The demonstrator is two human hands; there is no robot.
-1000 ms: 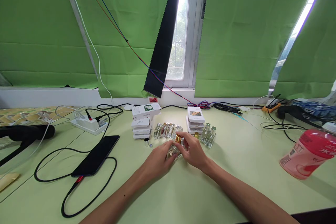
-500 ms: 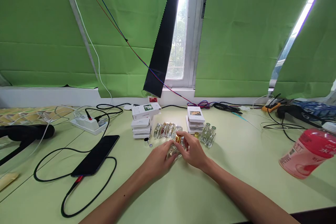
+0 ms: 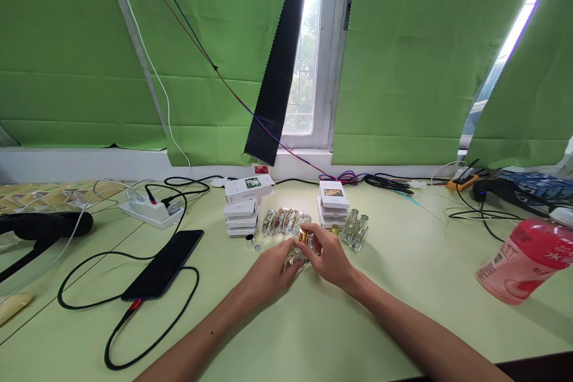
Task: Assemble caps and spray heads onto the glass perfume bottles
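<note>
Between the fingers of my right hand (image 3: 329, 252) is a gold cap (image 3: 303, 235), pinched at the top of a clear glass bottle (image 3: 294, 256). My left hand (image 3: 271, 264) is closed around that bottle's left side, and the fingers hide much of it. Just behind stands a row of several small glass bottles (image 3: 286, 222) with shiny tops. Two slim clear bottles (image 3: 357, 231) with greenish tops are to the right, near another gold cap (image 3: 335, 230). A dark, shiny cap (image 3: 249, 242) and a small clear piece (image 3: 257, 248) lie left of my hands.
Stacks of white boxes stand at the back left (image 3: 240, 215) and back right (image 3: 333, 197). A black phone (image 3: 163, 265) with a looping cable lies left, before a white power strip (image 3: 152, 213). A pink-red bottle (image 3: 526, 259) stands far right. Cables (image 3: 389, 184) run along the wall.
</note>
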